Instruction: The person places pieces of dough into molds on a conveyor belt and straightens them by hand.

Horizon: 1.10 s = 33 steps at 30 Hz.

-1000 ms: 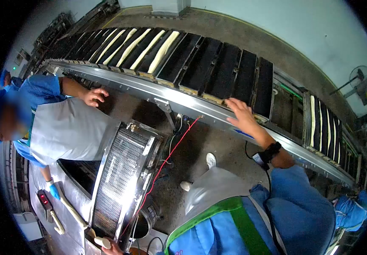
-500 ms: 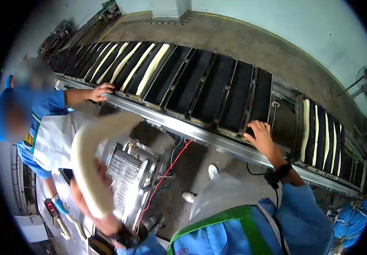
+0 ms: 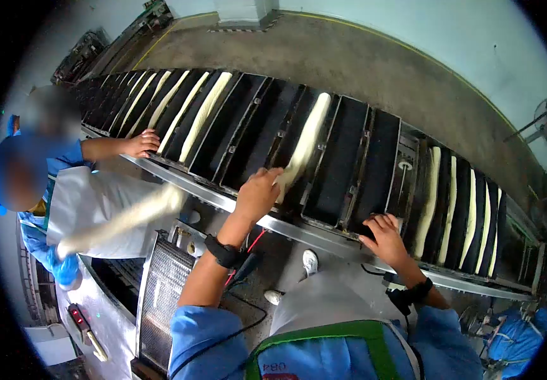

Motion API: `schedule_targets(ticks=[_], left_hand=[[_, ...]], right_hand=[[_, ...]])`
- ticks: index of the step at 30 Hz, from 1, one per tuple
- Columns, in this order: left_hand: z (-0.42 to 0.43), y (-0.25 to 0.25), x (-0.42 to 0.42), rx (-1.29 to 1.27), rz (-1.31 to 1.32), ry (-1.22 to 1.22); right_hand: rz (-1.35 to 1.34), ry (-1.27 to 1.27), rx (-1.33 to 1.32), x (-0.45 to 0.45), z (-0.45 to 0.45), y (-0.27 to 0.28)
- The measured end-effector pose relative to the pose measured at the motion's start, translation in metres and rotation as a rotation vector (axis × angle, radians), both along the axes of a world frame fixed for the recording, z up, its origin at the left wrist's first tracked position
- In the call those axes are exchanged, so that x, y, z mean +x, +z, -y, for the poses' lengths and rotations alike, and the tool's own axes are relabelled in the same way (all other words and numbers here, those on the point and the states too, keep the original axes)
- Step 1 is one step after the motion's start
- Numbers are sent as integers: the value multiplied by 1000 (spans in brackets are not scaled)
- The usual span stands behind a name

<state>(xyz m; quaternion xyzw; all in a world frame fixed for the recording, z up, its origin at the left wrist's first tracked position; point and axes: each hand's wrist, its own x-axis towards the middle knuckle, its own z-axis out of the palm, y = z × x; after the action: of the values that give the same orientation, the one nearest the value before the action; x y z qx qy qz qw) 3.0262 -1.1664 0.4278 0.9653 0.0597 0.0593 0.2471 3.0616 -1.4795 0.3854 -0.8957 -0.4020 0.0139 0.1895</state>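
Observation:
A long pale dough strip (image 3: 308,142) lies lengthwise in a black trough-shaped tray on the rail. My left hand (image 3: 259,193) is closed at the near end of this strip, its fingertips against the dough. Further right, my right hand (image 3: 384,239) has its fingers curled over the near edge of a black tray (image 3: 375,171) that holds no dough. Trays on either side of the strip show bare black bottoms. Wide dough strips (image 3: 207,117) fill several trays to the left, and thinner ones (image 3: 454,209) lie in trays to the right.
At left, a co-worker's bare hand (image 3: 140,144) rests on the trays. Their blue-gloved hand (image 3: 64,269) holds another blurred dough strip (image 3: 124,218). Below stand a metal mesh-topped machine (image 3: 169,297) and a metal table (image 3: 112,323) with a red-lit device (image 3: 78,315).
My left hand has brought the dough strip from the lower left into a tray. The trays have shifted slightly left. The co-worker has lifted another strip; my right hand stays at the tray edge.

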Motion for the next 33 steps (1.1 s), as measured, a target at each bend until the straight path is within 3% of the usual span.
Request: schedule_targets(ticks=[5,9,14,16,18,22,24,26,27,28,29,31,33], left_hand=[[21,-18,1,342,-303,-57],[27,-35,1,385,-322,8],[39,6,-15,438,-335,-43],[35,-20,-39,343,-130,-3],[27,-5,-81,333,60,-9],[-6,-18,-185,90,118,177],[-24,-28,-244,-106,191,336],[-42,-48,-309,-211,161,573],[-40,-45,-346,-230,211,701],[-39,-44,-379,-286,203,797],[-33,-35,-410,-426,222,881],[-29,-64,-468,-379,299,1054],[-30,-92,-520,-679,353,1217]], right_hand=[[23,36,95,-10,11,-2],[53,67,102,-12,16,-2],[121,45,127,-15,15,16],[194,53,65,-17,17,13],[231,67,49,-19,14,6],[154,-80,-133,-28,5,4],[246,-22,-111,-26,3,-4],[129,-75,-152,-24,-9,-1],[302,-20,-46,-22,-10,-9],[309,15,-45,-20,-10,-13],[337,-7,-102,-16,-10,-16],[298,-69,-182,-7,-9,-23],[259,-114,-286,-12,-18,-11]])
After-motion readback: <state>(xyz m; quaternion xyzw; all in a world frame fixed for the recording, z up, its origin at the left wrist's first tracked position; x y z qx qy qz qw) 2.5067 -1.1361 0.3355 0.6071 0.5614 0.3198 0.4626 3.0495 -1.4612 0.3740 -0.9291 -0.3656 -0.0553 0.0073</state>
